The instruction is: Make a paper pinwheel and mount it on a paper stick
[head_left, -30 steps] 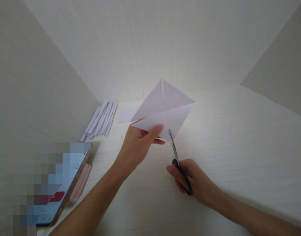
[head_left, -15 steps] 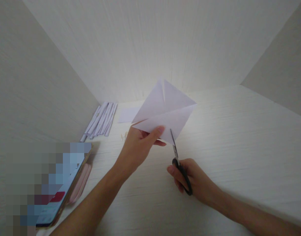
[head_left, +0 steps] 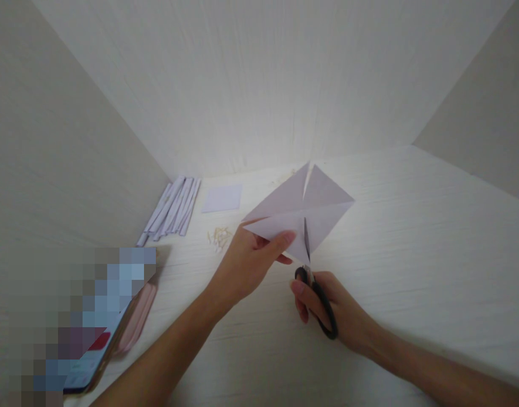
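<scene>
Light: soft, brightest at the back wall (head_left: 259, 85) | Shadows: faint | Focus: sharp | Edges: bent by wide lens | Lower left: blocked out in squares

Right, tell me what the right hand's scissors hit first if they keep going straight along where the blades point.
The right hand aims the scissors up into the folded paper, already between the blades. Beyond it probably only the back wall; depth is unclear.

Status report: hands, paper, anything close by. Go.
Left hand pinching folded white paper, held above desk. Right hand working scissors, blades in paper's lower edge. Small scraps lie left, apart.
</scene>
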The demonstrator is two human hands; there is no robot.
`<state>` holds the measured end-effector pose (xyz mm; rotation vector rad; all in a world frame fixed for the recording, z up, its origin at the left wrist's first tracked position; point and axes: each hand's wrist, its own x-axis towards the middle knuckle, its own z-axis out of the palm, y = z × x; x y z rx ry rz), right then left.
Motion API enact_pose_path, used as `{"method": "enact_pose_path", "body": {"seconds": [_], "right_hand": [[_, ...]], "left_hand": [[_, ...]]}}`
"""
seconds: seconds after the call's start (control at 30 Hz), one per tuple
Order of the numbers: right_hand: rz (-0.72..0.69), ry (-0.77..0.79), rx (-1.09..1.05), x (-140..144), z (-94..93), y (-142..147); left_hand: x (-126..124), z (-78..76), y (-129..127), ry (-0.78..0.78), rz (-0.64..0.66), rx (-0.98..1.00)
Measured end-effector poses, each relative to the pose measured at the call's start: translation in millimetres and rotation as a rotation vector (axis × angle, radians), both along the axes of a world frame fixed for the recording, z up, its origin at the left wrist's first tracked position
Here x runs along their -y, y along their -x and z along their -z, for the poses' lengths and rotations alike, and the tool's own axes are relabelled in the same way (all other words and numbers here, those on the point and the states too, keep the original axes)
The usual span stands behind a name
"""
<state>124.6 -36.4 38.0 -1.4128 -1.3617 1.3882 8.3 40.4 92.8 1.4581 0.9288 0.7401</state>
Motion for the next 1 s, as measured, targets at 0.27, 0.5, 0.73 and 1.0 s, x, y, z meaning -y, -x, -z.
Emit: {"method": "enact_pose_path", "body": {"seconds": [0.27,0.5,0.73,1.0], "right_hand": [[0.013,0.007,0.042,-0.3,2.1,0.1],[0.016,0.007,0.053,-0.2,4.1,-0.5],[0.019,0.012,0.024,0.8,5.3,0.8],[0.022,0.022,0.012,1.1,7.9,-0.2]], "left_hand": [[-0.5,0.0,-1.2,0.004,-0.005,-0.018],[-1.2,2.3,-0.8,0.010,-0.005,-0.001],[-0.6,2.3,-1.1,0.018,-0.004,0.025],[-0.3,1.9,-1.5,0.020,-0.007,0.032]]}}
